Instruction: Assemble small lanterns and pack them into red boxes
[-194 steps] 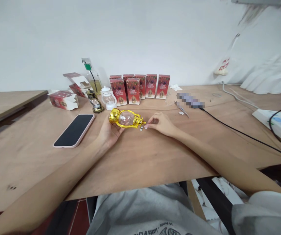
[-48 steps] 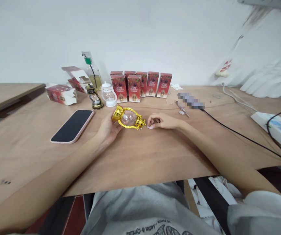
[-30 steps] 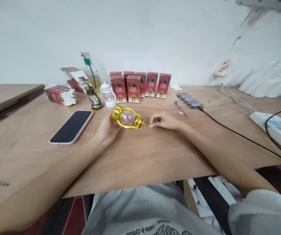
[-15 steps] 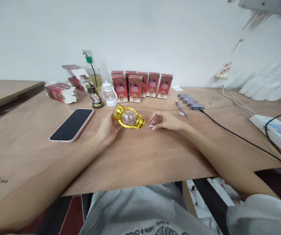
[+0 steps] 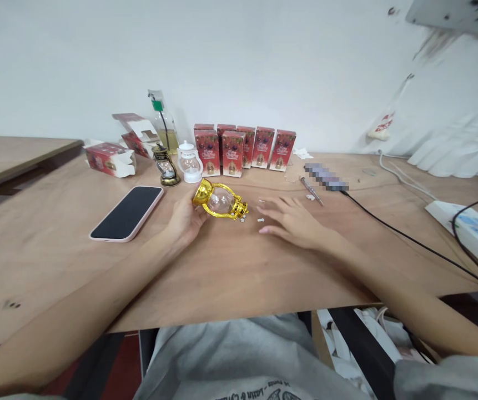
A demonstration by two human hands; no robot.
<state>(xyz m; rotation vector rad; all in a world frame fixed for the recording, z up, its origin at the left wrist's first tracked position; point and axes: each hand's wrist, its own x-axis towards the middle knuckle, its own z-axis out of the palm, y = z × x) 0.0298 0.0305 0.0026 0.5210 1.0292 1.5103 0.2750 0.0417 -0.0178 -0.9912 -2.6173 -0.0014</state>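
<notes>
My left hand (image 5: pixel 184 222) holds a small gold toy lantern (image 5: pixel 220 200) with a clear globe, tipped on its side just above the wooden table (image 5: pixel 230 266). My right hand (image 5: pixel 295 221) lies flat on the table to the lantern's right, fingers spread, holding nothing. A few tiny white pieces (image 5: pixel 260 220) lie on the wood between the lantern's base and my right fingertips.
A phone with a pink case (image 5: pixel 127 213) lies face up at left. Behind stand a dark lantern (image 5: pixel 165 166), a white lantern (image 5: pixel 189 162), several red boxes (image 5: pixel 242 146), opened boxes (image 5: pixel 111 158) and a glass bottle (image 5: pixel 164 129). A screwdriver (image 5: pixel 310 190), black cable (image 5: pixel 409 236) and power strip (image 5: pixel 467 230) lie right.
My right hand has opened from a pinch near the lantern's base and drawn back to the right, flat on the table. The lantern stays in my left hand.
</notes>
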